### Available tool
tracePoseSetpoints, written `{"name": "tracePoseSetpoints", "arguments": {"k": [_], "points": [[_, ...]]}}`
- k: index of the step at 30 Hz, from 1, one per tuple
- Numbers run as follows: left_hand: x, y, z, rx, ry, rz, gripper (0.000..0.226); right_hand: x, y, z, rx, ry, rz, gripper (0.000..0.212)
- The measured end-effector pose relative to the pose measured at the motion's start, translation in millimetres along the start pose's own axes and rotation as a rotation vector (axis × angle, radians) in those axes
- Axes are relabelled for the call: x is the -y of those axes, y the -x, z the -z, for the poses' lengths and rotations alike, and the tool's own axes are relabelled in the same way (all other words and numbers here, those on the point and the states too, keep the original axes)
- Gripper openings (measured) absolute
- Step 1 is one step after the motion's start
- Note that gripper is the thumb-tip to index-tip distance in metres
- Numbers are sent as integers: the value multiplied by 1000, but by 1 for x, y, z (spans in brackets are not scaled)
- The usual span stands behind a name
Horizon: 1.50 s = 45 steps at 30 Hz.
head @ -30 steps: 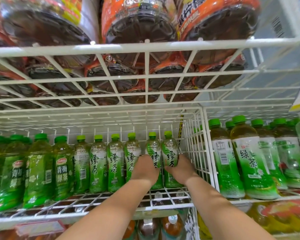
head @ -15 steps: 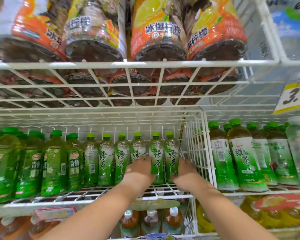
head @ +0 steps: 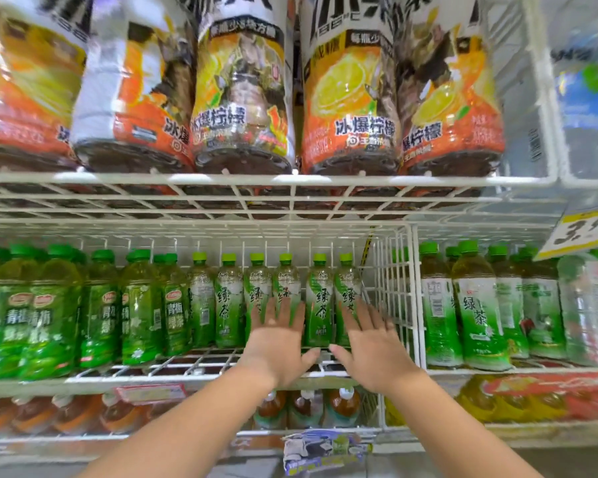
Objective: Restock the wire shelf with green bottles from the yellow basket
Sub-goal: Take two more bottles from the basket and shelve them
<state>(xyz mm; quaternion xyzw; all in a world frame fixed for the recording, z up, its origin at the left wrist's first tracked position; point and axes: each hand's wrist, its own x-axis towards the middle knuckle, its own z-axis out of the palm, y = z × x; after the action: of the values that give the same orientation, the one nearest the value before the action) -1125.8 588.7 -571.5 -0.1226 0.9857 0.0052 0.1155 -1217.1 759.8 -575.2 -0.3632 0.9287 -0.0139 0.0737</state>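
Several green tea bottles (head: 320,298) with light green caps stand in a row at the back of the white wire shelf (head: 194,369). My left hand (head: 278,339) is open with fingers spread, just in front of the bottles near the row's right end. My right hand (head: 370,339) is also open, fingers apart, before the rightmost bottle (head: 347,291) next to the wire divider (head: 394,288). Neither hand holds anything. The yellow basket is out of view.
Darker green bottles (head: 139,312) fill the shelf's left part. Large orange-labelled bottles (head: 349,98) stand on the shelf above. More green tea bottles (head: 477,312) stand right of the divider, under a yellow price tag (head: 580,232). Brown drinks (head: 342,405) sit on the shelf below.
Both hands let go of the two rightmost bottles and pulled back slightly with fingers spread. The view tilted upward, showing more of the upper shelf.
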Motion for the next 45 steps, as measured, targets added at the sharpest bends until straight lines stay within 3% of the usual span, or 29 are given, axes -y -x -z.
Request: {"name": "tracePoseSetpoints", "arguments": {"k": [5, 22, 36, 45], "points": [[-6, 48, 31, 69, -11, 2, 93, 23, 41, 35, 142, 14, -14, 76], [-38, 211, 256, 69, -77, -155, 91, 47, 212, 251, 38, 19, -97, 72], [-84, 287, 339, -14, -130, -490, 91, 62, 368, 329, -28, -15, -521, 72], [-169, 315, 361, -88, -201, -719, 102, 39, 470, 341, -71, -20, -760, 71]]}}
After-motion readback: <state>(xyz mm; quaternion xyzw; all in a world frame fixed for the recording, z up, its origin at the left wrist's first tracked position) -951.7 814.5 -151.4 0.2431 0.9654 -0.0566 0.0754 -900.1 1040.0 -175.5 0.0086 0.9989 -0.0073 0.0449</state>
